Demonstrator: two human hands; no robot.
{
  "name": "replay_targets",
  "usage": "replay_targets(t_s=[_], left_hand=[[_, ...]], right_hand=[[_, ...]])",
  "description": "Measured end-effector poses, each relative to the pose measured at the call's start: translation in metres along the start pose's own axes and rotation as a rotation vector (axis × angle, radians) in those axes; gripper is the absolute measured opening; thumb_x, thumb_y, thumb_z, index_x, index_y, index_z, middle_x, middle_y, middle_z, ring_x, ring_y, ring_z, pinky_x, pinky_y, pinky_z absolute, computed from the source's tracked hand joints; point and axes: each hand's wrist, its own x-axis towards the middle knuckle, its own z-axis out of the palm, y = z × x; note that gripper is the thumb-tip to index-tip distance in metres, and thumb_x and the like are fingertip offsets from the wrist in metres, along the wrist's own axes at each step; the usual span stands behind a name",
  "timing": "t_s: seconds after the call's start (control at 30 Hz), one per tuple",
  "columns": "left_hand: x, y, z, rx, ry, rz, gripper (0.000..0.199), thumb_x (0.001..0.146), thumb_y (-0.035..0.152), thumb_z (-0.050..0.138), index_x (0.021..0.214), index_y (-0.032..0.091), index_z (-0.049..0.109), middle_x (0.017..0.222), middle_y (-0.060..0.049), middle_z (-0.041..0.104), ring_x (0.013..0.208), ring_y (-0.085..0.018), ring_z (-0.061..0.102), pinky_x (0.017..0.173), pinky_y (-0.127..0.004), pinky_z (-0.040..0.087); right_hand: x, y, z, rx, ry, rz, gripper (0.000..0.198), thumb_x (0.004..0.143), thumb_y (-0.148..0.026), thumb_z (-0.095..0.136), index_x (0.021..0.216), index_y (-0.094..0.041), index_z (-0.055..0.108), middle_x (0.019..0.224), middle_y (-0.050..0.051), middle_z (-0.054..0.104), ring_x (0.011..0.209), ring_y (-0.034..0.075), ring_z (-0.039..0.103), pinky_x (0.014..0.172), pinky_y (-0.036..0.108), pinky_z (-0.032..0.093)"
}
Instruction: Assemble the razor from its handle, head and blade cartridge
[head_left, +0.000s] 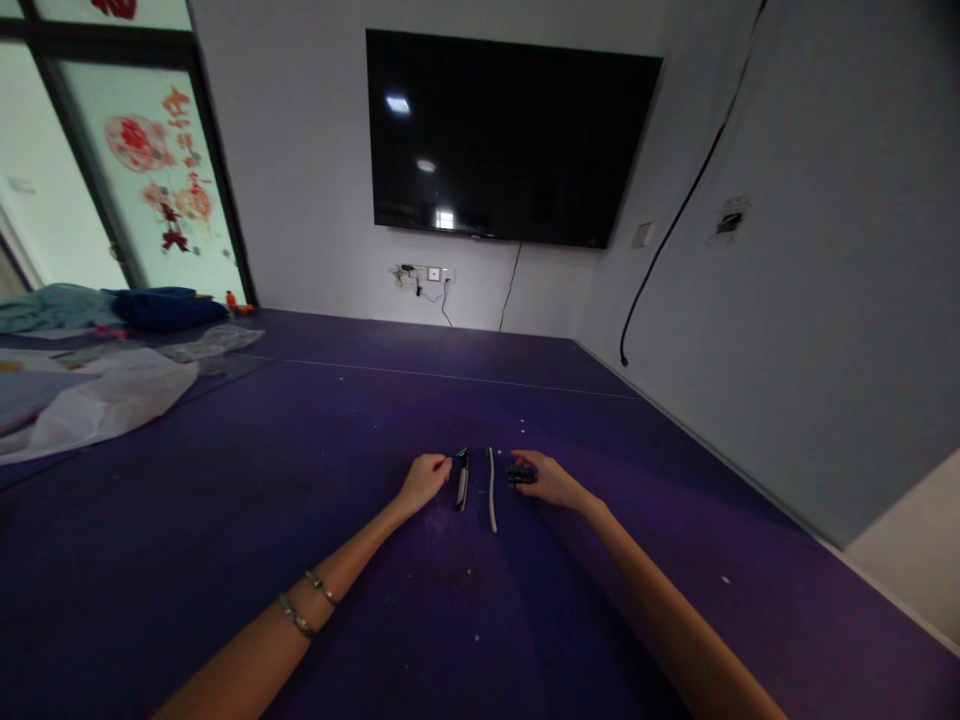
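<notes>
My left hand (pixel 425 482) rests on the purple surface with its fingers curled in, and nothing shows in it. Just right of its fingertips lies a slim grey-and-black tool (pixel 463 484) with an angled head, razor-like in shape. Beside that, a thin, pale, slightly bent rod (pixel 492 492) lies lengthwise; its exact kind is unclear. My right hand (pixel 553 481) has thumb and fingers around a small black object (pixel 517 475) with a jagged outline, too small to name. The tool and the rod lie apart between my two hands.
The purple surface (pixel 322 420) runs up to the walls, with small white specks on it. At left lie clear plastic sheeting (pixel 112 400) and a dark blue cloth bundle (pixel 169 308). A television (pixel 510 140) hangs ahead; a black cable (pixel 675 220) dangles at right.
</notes>
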Motion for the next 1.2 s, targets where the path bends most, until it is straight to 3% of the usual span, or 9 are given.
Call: replay_targets(t_s=[0.67,0.77,0.9,1.03,1.2], left_hand=[[0.001,-0.002,0.001,0.015,0.023,0.032,0.036,0.077,0.038,0.037,0.05,0.017,0.048,0.045,0.003,0.042,0.048,-0.012,0.042,0.05,-0.024,0.026],[0.001,-0.001,0.001,0.011,0.042,0.034,0.036,0.078,0.038,0.036,0.05,0.017,0.048,0.045,0.003,0.043,0.048,-0.012,0.042,0.05,-0.024,0.027],[0.001,-0.001,-0.002,0.009,0.109,0.042,0.038,0.082,0.04,0.033,0.054,0.017,0.047,0.049,0.002,0.044,0.051,-0.012,0.043,0.051,-0.023,0.028],[0.005,-0.008,-0.016,0.136,0.24,0.045,0.034,0.083,0.04,0.035,0.064,0.017,0.052,0.058,0.002,0.05,0.056,-0.012,0.046,0.055,-0.023,0.031],[0.012,-0.025,-0.041,0.382,0.242,0.03,0.019,0.083,0.027,0.039,0.081,0.017,0.056,0.081,-0.005,0.059,0.076,-0.016,0.054,0.068,-0.026,0.039]], right_hand=[[0.003,0.015,0.004,0.068,-0.017,-0.011,0.064,0.06,-0.017,0.069,0.121,-0.022,0.049,0.102,0.005,0.058,0.094,0.02,0.055,0.084,0.036,0.044],[0.003,0.019,0.006,0.095,0.032,0.027,0.063,0.062,-0.021,0.069,0.121,-0.023,0.049,0.104,0.006,0.057,0.094,0.019,0.056,0.081,0.035,0.047],[-0.004,0.03,0.002,0.143,0.186,0.084,0.045,0.071,-0.022,0.059,0.115,-0.019,0.052,0.105,0.009,0.058,0.096,0.019,0.056,0.078,0.032,0.05],[-0.022,0.046,-0.011,-0.013,0.287,0.108,0.035,0.073,-0.018,0.052,0.108,-0.017,0.056,0.108,0.01,0.058,0.1,0.021,0.056,0.084,0.035,0.048],[-0.049,0.066,-0.026,-0.264,0.29,0.116,0.031,0.076,-0.018,0.048,0.105,-0.017,0.058,0.107,0.011,0.06,0.103,0.022,0.055,0.096,0.04,0.041]])
